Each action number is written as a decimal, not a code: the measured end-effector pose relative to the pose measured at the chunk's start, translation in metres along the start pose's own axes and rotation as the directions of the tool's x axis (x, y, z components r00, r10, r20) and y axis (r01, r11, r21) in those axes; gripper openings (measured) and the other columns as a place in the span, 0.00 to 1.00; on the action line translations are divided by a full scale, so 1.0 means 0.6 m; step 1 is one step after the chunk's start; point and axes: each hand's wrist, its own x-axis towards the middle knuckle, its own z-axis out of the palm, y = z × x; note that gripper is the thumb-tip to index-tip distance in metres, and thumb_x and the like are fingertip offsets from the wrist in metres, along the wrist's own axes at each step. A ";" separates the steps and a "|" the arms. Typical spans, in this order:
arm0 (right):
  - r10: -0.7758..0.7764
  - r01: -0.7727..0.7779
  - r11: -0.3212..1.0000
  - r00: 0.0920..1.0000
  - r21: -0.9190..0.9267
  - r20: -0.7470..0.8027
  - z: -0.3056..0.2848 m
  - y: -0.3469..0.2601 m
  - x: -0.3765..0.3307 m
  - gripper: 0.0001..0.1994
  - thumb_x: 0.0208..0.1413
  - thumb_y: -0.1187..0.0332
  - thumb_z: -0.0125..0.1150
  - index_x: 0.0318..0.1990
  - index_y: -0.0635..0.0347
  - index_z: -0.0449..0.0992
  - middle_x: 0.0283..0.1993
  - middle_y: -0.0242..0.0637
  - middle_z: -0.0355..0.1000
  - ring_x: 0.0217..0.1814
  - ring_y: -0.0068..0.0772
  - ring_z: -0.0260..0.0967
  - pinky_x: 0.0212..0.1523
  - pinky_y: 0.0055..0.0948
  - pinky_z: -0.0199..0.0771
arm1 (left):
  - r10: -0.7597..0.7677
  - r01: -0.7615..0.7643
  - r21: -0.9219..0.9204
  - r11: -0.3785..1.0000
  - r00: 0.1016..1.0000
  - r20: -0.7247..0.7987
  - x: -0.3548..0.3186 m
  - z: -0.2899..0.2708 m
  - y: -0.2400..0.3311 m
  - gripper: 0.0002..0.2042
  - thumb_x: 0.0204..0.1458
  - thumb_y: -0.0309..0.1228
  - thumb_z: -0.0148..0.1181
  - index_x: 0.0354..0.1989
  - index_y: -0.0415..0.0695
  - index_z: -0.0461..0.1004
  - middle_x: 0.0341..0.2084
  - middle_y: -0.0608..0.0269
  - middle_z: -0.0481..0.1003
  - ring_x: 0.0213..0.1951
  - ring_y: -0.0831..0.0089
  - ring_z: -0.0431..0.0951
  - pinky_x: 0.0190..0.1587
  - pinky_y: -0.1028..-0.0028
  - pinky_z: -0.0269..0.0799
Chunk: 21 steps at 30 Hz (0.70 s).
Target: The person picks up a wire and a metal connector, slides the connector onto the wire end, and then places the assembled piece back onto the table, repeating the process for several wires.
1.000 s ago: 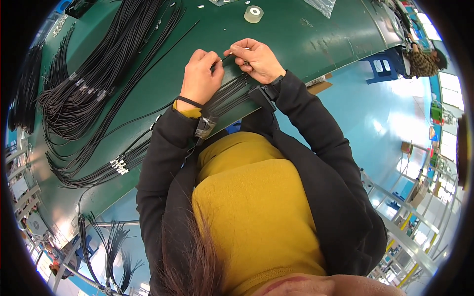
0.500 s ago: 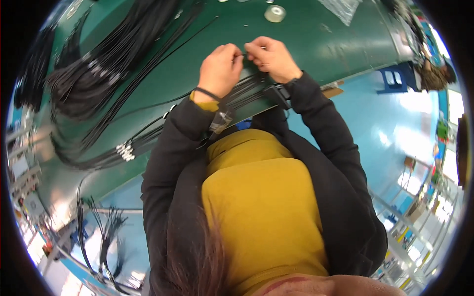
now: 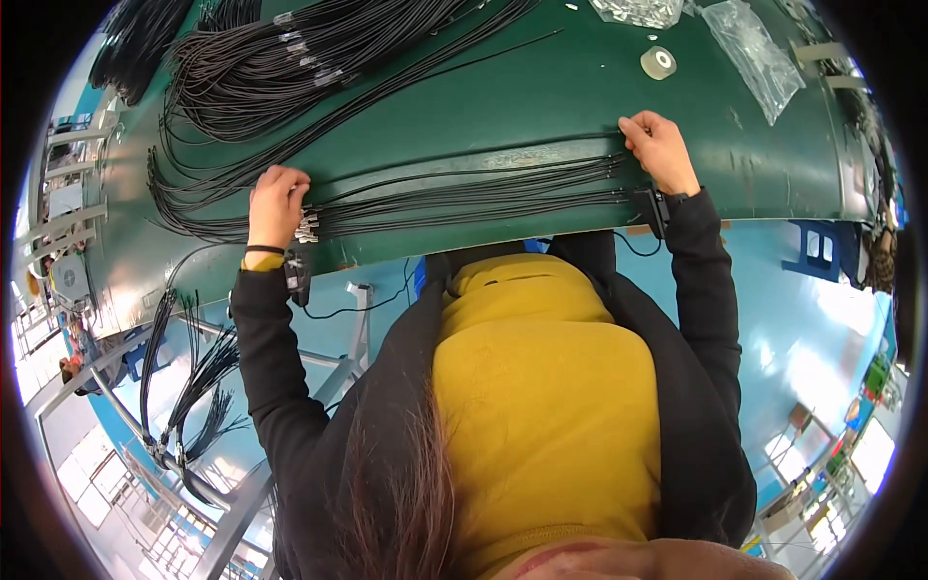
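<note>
My left hand (image 3: pixel 277 205) is closed at the table's near left, its fingertips pinching a thin black cable (image 3: pixel 464 154). That cable runs almost straight across to my right hand (image 3: pixel 661 153), where thumb and fingers pinch its other end. Just below it, a row of similar black cables (image 3: pixel 464 205) lies side by side along the near edge. Beside my left hand these cables carry small silvery-white pieces (image 3: pixel 307 226). My left fingers partly hide the cable they grip.
A thick bundle of black cables (image 3: pixel 227 82) covers the far left of the green table (image 3: pixel 541 97). A tape roll (image 3: pixel 658 63), a bag of small parts (image 3: pixel 640 10) and a clear plastic bag (image 3: pixel 749 56) lie far right. More cables (image 3: pixel 198 377) hang below left.
My hands were close together at the middle; they are now wide apart, left hand to the left, right hand to the right, with the cable stretched between them. The view has shifted too.
</note>
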 end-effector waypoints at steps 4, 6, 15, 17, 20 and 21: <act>-0.136 0.157 0.951 0.986 -0.265 0.098 -0.014 0.038 -0.008 0.10 0.56 0.64 0.58 0.29 0.60 0.71 0.20 0.24 0.63 0.19 0.11 0.53 0.17 0.17 0.49 | -0.034 0.033 0.012 0.999 0.988 0.148 -0.023 -0.028 -0.004 0.04 0.46 0.24 0.59 0.31 0.42 0.75 0.28 0.55 0.72 0.32 0.54 0.73 0.34 0.64 0.69; -0.179 0.221 0.911 0.973 -0.348 0.147 -0.023 0.045 -0.013 0.10 0.56 0.64 0.58 0.29 0.60 0.71 0.19 0.24 0.63 0.19 0.12 0.53 0.17 0.17 0.50 | -0.077 0.070 0.033 0.997 0.946 0.315 -0.015 -0.041 0.003 0.05 0.46 0.24 0.59 0.32 0.40 0.76 0.28 0.54 0.72 0.32 0.55 0.74 0.35 0.66 0.70; 0.219 -0.206 0.974 0.959 -0.089 0.181 -0.031 -0.006 -0.027 0.10 0.57 0.63 0.57 0.32 0.61 0.72 0.21 0.23 0.62 0.17 0.11 0.50 0.14 0.15 0.46 | 0.161 -0.131 0.271 0.954 0.983 -0.091 0.162 0.074 0.044 0.08 0.50 0.27 0.55 0.39 0.44 0.71 0.32 0.55 0.69 0.36 0.53 0.72 0.36 0.62 0.70; 0.266 -0.283 0.956 0.947 0.076 0.182 -0.040 -0.001 -0.018 0.10 0.58 0.63 0.56 0.34 0.62 0.72 0.21 0.23 0.61 0.16 0.10 0.49 0.14 0.14 0.46 | 0.175 -0.159 0.286 0.945 0.984 -0.034 0.162 0.071 0.039 0.07 0.50 0.26 0.55 0.37 0.44 0.70 0.32 0.56 0.68 0.36 0.54 0.72 0.35 0.61 0.69; 0.214 -0.250 0.933 0.964 0.257 0.161 -0.058 0.025 -0.008 0.11 0.59 0.63 0.55 0.36 0.63 0.71 0.23 0.24 0.62 0.17 0.10 0.49 0.14 0.14 0.46 | 0.197 -0.212 0.220 0.952 0.977 0.085 0.124 0.057 0.065 0.05 0.48 0.25 0.55 0.34 0.44 0.69 0.30 0.56 0.68 0.35 0.54 0.71 0.34 0.60 0.69; 0.181 -0.224 0.912 0.972 0.345 0.152 -0.063 0.033 -0.004 0.11 0.59 0.63 0.54 0.36 0.64 0.70 0.24 0.25 0.62 0.17 0.11 0.49 0.14 0.14 0.46 | 0.212 -0.227 0.213 0.950 0.973 0.090 0.108 0.049 0.074 0.05 0.48 0.25 0.55 0.34 0.44 0.69 0.30 0.56 0.68 0.35 0.54 0.71 0.34 0.60 0.69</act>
